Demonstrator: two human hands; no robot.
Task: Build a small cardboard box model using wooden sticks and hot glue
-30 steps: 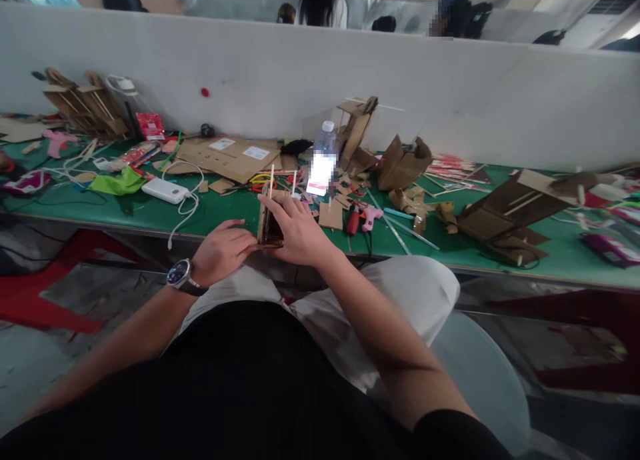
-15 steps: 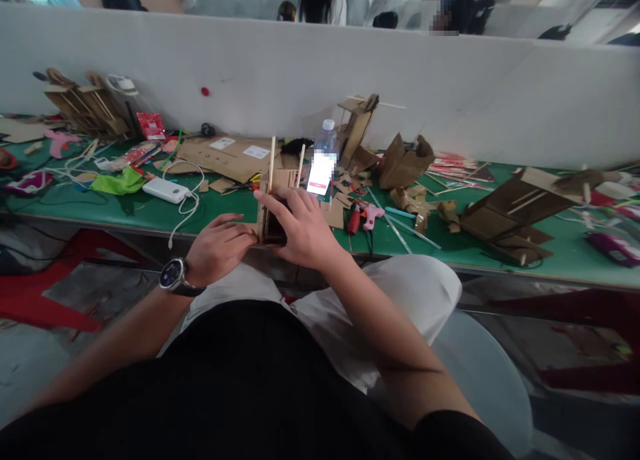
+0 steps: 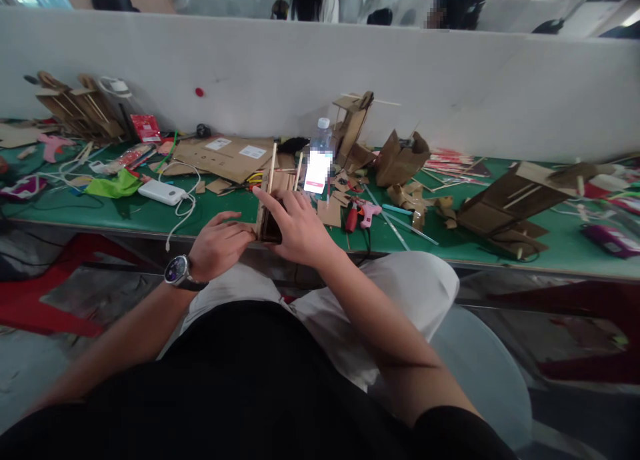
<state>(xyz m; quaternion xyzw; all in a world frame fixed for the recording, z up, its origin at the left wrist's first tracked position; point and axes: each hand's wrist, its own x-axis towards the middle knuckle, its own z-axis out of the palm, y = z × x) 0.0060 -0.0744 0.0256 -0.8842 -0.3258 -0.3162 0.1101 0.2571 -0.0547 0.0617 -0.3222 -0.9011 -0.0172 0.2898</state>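
A small brown cardboard box (image 3: 261,219), its dark hollow side facing me, stands at the front edge of the green table. Two thin wooden sticks (image 3: 273,161) rise from its far part. My right hand (image 3: 299,228) is closed over the box from the right, thumb low and index finger stretched across to the upper left edge. At the lower left corner, my left hand (image 3: 223,245) grips the box with its fingertips, while one finger sticks out above. My right hand covers much of the box.
Behind the box lie flat cardboard (image 3: 220,157) and a lit phone (image 3: 317,170) in front of a bottle (image 3: 323,132). A pink glue gun (image 3: 369,213) and red-handled tool (image 3: 352,217) are to the right. A white power bank (image 3: 161,192) sits left; a cardboard model (image 3: 515,197) stands far right.
Compared with a second ago, the box has turned slightly, showing more of its far part and the sticks. Both hands stay on it. The view has shifted a little.
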